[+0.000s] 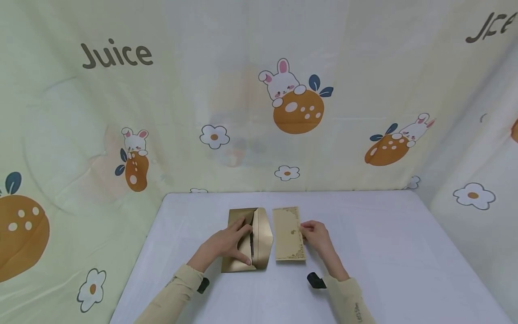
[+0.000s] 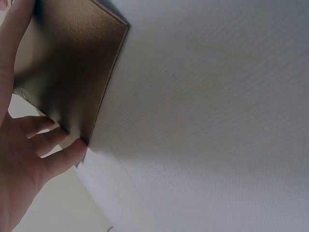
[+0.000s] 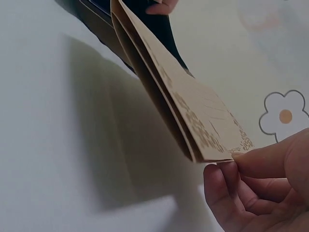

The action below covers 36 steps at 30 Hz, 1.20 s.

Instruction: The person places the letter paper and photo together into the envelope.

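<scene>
A gold envelope lies on the table with its pointed flap folded out to the right. My left hand rests on it with thumb and fingers spread along the dark slit of its mouth. In the left wrist view, the fingertips touch the envelope's edge. Just right of the flap is a folded cream card with brown ornamental corners. My right hand pinches its right edge between thumb and fingers. The right wrist view shows the card raised above its shadow, its layers slightly parted.
A white cloth covers the table. Behind it hangs a pale curtain printed with rabbits, oranges and flowers. Dark wrist-camera pieces stick out beside both sleeves.
</scene>
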Available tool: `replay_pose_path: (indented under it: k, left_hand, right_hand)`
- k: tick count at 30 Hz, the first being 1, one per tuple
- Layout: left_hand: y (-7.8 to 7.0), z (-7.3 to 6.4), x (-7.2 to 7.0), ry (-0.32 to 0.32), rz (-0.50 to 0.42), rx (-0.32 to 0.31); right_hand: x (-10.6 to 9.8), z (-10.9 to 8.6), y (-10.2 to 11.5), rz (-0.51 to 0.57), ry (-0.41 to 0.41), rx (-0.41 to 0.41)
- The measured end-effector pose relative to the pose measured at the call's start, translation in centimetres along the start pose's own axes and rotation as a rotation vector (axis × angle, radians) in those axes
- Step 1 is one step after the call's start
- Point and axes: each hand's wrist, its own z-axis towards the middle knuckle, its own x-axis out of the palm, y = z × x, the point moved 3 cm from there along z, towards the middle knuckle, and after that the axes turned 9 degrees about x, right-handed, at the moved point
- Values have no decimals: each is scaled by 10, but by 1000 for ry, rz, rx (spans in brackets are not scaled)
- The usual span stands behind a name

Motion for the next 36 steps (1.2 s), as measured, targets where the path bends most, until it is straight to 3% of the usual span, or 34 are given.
replay_pose_path:
  k: [14,36]
  left_hand:
    - [-3,1,0,-4,11,-10]
    - [-1,2,13,-7,44,-41]
  right_hand:
    - [36,-5,15,-2,22,-34]
    - [80,-8,22,-48,70,-88]
